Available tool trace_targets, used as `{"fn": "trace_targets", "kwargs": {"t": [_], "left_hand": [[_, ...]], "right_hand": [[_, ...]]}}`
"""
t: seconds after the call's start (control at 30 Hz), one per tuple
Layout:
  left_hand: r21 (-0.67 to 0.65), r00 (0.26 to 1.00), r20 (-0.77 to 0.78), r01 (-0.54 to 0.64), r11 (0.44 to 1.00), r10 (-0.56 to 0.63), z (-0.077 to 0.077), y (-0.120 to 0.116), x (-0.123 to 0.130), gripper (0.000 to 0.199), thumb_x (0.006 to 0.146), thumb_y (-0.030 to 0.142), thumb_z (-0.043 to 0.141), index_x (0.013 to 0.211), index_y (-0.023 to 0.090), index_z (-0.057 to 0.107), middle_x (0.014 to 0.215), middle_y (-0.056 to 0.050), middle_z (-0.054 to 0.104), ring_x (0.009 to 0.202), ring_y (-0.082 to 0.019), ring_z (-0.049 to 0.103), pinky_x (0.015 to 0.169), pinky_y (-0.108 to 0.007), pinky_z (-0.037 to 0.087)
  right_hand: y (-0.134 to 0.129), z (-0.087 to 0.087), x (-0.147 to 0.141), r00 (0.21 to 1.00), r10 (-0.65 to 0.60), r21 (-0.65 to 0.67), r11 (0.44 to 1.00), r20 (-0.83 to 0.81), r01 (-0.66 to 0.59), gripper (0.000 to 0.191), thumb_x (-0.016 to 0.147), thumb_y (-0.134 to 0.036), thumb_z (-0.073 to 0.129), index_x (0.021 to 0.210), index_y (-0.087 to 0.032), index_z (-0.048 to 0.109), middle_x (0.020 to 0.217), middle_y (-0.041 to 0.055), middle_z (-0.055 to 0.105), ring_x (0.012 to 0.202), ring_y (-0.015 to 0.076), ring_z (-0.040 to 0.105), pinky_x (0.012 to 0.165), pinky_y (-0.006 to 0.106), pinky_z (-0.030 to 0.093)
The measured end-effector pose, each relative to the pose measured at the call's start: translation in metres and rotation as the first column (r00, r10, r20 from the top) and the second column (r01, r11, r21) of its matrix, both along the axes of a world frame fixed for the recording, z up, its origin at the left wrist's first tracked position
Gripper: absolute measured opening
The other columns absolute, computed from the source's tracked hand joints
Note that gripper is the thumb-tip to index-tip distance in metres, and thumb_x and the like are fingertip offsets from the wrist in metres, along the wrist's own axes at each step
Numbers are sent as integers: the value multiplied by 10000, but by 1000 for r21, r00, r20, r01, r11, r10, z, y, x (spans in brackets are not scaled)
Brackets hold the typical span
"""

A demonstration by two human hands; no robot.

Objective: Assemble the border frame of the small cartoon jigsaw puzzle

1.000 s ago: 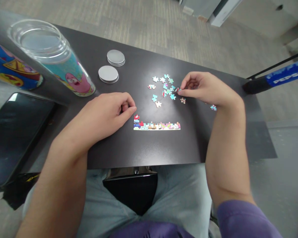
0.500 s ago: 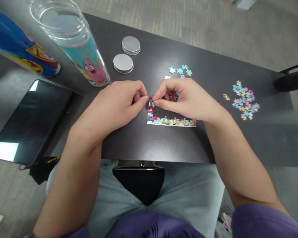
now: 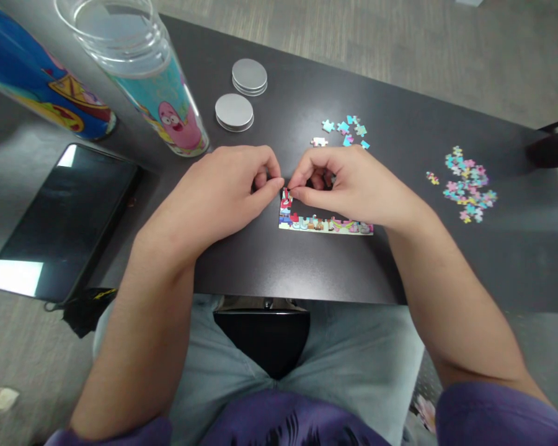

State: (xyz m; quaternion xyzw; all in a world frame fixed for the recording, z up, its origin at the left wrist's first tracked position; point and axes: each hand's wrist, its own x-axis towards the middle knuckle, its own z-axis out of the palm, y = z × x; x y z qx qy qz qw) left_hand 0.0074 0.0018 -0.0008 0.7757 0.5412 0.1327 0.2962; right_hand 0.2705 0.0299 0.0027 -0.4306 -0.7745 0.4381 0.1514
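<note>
An L-shaped strip of joined puzzle pieces [image 3: 325, 225] lies on the dark table, with one row along the bottom and a short column at its left. Above the column's top end, my left hand [image 3: 242, 186] has thumb and forefinger pinched together; whatever may be between them is too small to make out. Facing it, my right hand [image 3: 348, 186] pinches at the same end, its fingertips on the column's top piece. The right fingers partly hide the inner area, and what they grip is unclear.
Loose pieces [image 3: 343, 127] lie beyond my right hand, and a larger pile [image 3: 469, 186] is at the right. Two stacks of silver discs [image 3: 234, 110], a clear-topped cartoon canister [image 3: 177, 118], a blue canister [image 3: 69, 93] and a black phone [image 3: 65, 217] are on the left.
The whole view has shifted slightly. Both hands remain pinched at the top of the left column, and more loose pieces show beyond my right hand.
</note>
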Motion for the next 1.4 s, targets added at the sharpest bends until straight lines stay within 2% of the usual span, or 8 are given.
{"fn": "trace_targets", "kwargs": {"t": [0.5,0.6,0.83,0.93,1.07,1.2,1.3,1.4], "left_hand": [[-18,999,47,-11,1000,12,2,-1,0,188,1152,336,755,1170,230,909,989,-49,884,904,-260,784,864,-366,552],[-9,999,38,-6,1000,6,2,-1,1,194,1148,346,747,1181,237,903,993,-49,886,925,-265,795,868,-368,563],[30,995,-52,-78,997,79,0,-6,10,156,1122,427,847,1181,283,866,1058,-55,898,963,-303,811,838,-408,532],[38,990,-112,-84,996,88,1,-7,13,161,1094,408,896,1194,289,854,1085,-46,897,975,-305,821,812,-408,484],[45,987,-144,-65,997,71,1,-7,13,144,1098,389,886,1197,296,841,1085,-33,890,973,-300,829,790,-406,447],[43,988,-143,-57,997,62,0,-5,11,139,1101,393,869,1197,297,838,1088,-33,886,954,-294,815,786,-408,439],[24,989,-136,-62,998,65,1,-5,11,119,1122,401,835,1175,294,840,1077,-37,879,932,-289,795,782,-412,432],[4,990,-130,-61,998,61,2,-4,11,109,1127,389,814,1151,286,840,1048,-38,870,912,-282,780,786,-412,437]], "right_hand": [[1,1,2,999,30,42,999,21,-30,159,1018,-298,959,967,-368,826,901,23,825,825,292,696,854,555,638],[3,2,7,1000,16,105,994,12,-17,136,1038,-331,961,975,-356,843,948,27,852,834,297,711,855,549,642],[23,7,43,968,-178,442,864,-178,241,193,1010,-318,984,922,-287,816,912,9,854,782,211,685,762,425,514],[32,12,62,955,-283,465,836,-90,291,202,995,-233,997,911,-277,819,890,22,841,751,193,641,742,412,504],[33,18,77,928,-359,384,874,96,298,225,954,-54,950,964,-269,887,856,32,815,753,215,635,793,450,531],[34,15,80,933,-314,298,920,174,254,123,985,-265,1026,987,-303,909,872,39,815,829,283,717,927,523,592],[38,8,80,940,-284,275,934,189,227,250,953,-480,1100,1009,-317,918,877,42,802,859,312,752,912,541,621],[41,4,79,944,-271,267,939,189,216,355,911,-573,1153,1005,-323,919,882,49,793,886,325,775,901,541,637]]}}
